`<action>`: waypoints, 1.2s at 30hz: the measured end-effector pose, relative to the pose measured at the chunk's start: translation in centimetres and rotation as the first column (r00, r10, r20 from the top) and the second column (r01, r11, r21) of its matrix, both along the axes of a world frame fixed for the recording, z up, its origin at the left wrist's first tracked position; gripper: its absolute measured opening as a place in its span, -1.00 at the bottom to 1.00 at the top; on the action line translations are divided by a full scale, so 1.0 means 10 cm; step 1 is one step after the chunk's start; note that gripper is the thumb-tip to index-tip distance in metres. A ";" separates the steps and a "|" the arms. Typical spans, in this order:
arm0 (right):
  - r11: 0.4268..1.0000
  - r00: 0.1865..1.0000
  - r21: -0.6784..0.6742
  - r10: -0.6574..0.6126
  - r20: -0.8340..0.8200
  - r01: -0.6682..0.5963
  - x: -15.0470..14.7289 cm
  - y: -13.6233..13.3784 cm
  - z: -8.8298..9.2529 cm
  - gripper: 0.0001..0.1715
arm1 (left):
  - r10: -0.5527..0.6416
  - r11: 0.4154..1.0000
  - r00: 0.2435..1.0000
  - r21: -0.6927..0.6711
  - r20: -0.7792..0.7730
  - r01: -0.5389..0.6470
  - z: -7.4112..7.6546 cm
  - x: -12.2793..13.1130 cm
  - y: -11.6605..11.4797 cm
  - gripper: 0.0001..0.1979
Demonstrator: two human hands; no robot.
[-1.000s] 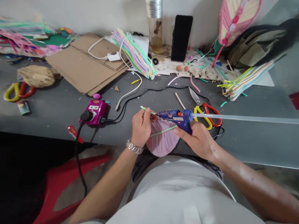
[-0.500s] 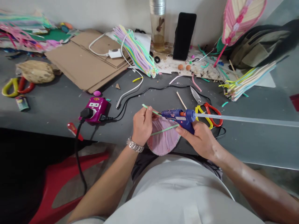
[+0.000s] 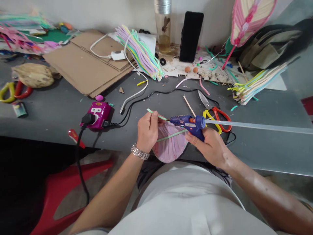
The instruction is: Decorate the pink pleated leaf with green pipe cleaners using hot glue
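The right hand clenches a blue hot glue gun, its label too small to read. Its nozzle points left toward the other hand, and a long clear glue stick runs straight out to the right along the same axis. The left hand pinches a thin green strip above a pleated pink fan-shaped piece, which sits just below the gun, between both hands, while red-and-yellow scissor handles lie just beyond the right hand.
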State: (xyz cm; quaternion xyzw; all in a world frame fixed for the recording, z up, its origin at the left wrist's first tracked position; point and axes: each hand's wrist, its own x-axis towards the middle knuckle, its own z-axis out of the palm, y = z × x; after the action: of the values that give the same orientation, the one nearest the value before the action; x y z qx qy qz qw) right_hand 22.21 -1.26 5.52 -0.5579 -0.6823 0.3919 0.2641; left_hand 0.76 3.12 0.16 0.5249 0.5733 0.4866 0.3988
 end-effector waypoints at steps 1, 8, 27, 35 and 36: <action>1.000 1.000 0.004 0.000 0.000 0.000 0.00 0.00 0.00 -0.58 | -0.001 1.000 1.000 -0.002 0.001 0.001 0.00 0.00 0.00 -0.57; 1.000 1.000 -0.015 -0.026 0.010 0.026 0.05 -0.02 -0.04 -0.58 | -0.004 1.000 1.000 -0.014 -0.007 0.004 0.00 0.00 0.00 -0.57; 0.999 1.000 -0.031 -0.020 -0.014 0.019 0.10 -0.04 -0.04 -0.54 | -0.002 1.000 1.000 -0.012 -0.013 0.002 0.01 0.00 0.00 -0.57; 0.999 1.000 -0.041 -0.012 0.001 0.012 0.15 -0.05 -0.11 -0.52 | -0.001 1.000 1.000 -0.014 -0.026 0.000 0.00 -0.01 0.01 -0.58; 0.999 1.000 -0.044 -0.013 -0.003 0.013 0.15 -0.05 -0.11 -0.52 | 0.000 1.000 1.000 -0.015 -0.024 0.000 0.00 -0.01 0.01 -0.58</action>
State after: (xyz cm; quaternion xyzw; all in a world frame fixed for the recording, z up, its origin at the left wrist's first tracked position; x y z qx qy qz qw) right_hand 23.70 -1.77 4.45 -0.5673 -0.6696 0.4058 0.2554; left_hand 0.71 3.21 0.18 0.5276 0.5816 0.4762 0.3958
